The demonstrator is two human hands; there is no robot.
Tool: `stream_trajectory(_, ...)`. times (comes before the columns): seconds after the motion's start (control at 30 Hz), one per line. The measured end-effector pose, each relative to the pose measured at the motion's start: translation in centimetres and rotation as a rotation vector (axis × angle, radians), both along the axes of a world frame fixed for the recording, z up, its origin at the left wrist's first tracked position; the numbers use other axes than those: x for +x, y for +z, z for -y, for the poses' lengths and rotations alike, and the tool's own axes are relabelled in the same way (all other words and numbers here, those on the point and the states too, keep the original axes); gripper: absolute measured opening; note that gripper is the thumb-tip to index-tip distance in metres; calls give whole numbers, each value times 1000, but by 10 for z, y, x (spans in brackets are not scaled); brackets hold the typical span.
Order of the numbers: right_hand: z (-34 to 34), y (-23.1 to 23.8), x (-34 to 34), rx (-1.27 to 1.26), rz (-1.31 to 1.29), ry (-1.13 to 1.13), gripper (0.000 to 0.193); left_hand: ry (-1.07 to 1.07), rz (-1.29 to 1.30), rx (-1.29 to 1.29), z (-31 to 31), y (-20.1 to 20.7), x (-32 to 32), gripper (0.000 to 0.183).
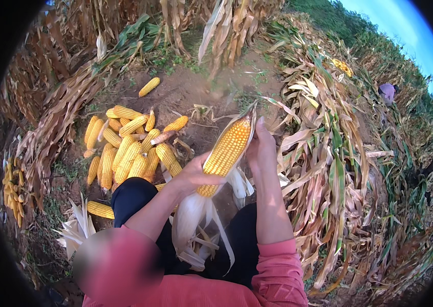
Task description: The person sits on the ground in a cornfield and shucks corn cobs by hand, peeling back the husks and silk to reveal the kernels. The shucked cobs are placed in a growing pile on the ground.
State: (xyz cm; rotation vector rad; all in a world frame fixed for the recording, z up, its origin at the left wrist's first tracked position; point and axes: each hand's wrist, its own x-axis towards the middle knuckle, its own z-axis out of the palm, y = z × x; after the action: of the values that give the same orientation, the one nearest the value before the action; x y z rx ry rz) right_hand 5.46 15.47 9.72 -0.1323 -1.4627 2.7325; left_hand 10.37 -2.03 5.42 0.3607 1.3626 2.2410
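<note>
A large yellow corn cob (229, 148) is held tilted in front of me, its tip up and to the right. Pale husk hangs peeled back below its base, and more husk still lines its right side up to the tip. My left hand (198, 174) wraps round the cob's lower part, thumb across the kernels. Near the upper right side, my right hand (262, 148) grips the husk by the tip; its fingers are partly hidden behind. To the left lies a pile of husked corn cobs (127, 153) on the soil.
Dry cut corn stalks (324, 169) lie heaped along my right. One cob (149, 87) lies apart beyond the pile. Another cob heap (13, 189) is at far left. Loose husks (77, 227) sit by my left knee (133, 197). A person (387, 93) is far off right.
</note>
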Motion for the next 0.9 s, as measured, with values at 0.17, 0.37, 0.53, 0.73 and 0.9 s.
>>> stream_trajectory(0.17,5,-17,-1,264,-116,-76,21,86,-10,15,1,-8,-4,64)
stream_trajectory(0.37,2,-30,-5,337,-113,-159,16,71,-17,35,1,-10,-1,63)
stream_trajectory(0.53,4,-29,-6,-229,43,32,24,-1,51,193,0,-11,0,84)
stream_trajectory(0.73,11,-27,-4,-303,134,9,23,19,168,435,7,-34,-8,89)
stream_trajectory(0.9,18,-25,-1,-296,115,-78,21,129,265,574,13,-50,-18,88)
